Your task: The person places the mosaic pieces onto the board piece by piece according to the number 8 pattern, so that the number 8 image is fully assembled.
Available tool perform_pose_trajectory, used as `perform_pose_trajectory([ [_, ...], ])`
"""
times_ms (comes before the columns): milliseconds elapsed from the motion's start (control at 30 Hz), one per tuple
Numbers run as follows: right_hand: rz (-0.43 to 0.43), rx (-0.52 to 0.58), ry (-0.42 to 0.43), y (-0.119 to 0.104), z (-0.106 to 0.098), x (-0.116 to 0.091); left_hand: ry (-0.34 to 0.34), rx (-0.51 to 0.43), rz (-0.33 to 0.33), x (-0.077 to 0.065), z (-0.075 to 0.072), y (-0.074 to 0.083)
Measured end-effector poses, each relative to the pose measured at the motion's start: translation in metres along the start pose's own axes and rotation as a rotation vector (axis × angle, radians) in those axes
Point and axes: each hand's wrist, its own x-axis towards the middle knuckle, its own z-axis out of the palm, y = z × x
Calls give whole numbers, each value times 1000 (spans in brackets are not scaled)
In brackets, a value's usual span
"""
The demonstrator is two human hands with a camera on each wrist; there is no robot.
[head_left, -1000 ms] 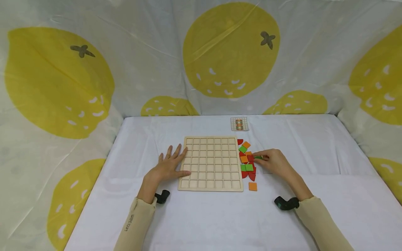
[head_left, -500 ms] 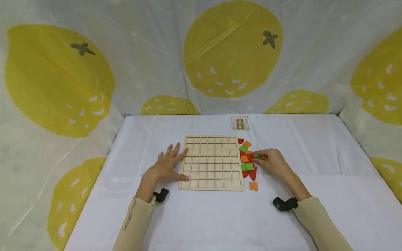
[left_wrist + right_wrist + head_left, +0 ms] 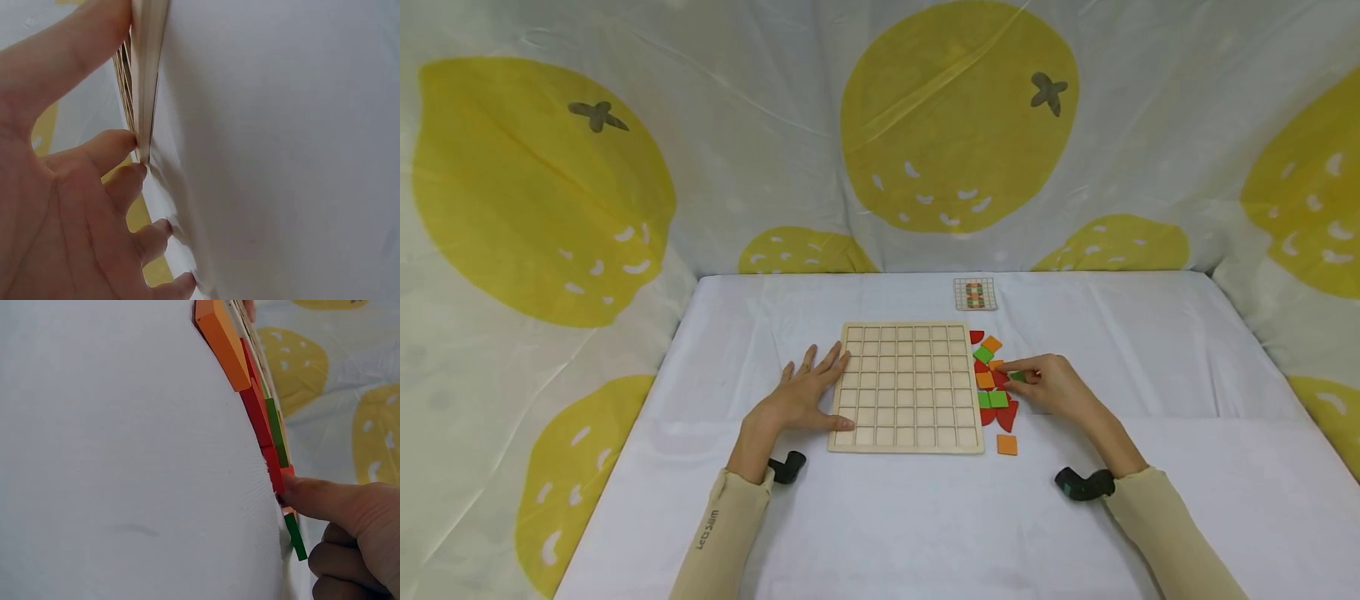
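Observation:
My left hand lies with fingers spread at the left edge of a pale wooden grid board. In the left wrist view, its thumb and some fingertips touch the board's side. To the right of the board, my right hand pinches a red piece between thumb and forefinger, at a heap of flat pieces. A green piece lies beside the fingertips, partly under the hand. In the right wrist view, the thumb presses at the row of pieces.
Along the board's right edge lie orange squares, green squares and red curved pieces. One orange square sits apart, nearer the person. Behind the board is a small pattern card. White cloth covers the table.
A red curved piece at the heap's near right has shifted slightly outward and turned. Both hands stay almost in place; the head view has moved a little.

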Motion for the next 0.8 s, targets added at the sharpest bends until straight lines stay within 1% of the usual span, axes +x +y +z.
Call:
perform_pose_trajectory([
  [100, -18, 6, -3, 1, 1, 0, 6, 1, -2, 0, 1, 0],
  [233, -38, 5, 22, 3, 3, 0, 1, -5, -5, 0, 1, 2],
  [467, -73, -15, 8, 2, 4, 2, -11, -31, -5, 2, 2, 1],
  [633, -95, -32, 29, 3, 5, 2, -12, -35, -13, 3, 2, 1],
  [700, -101, -35, 31, 3, 6, 2, -12, -34, -15, 3, 3, 0],
  [800, -82, -20, 30, 4, 5, 2, -12, -36, -11, 3, 3, 0],
])
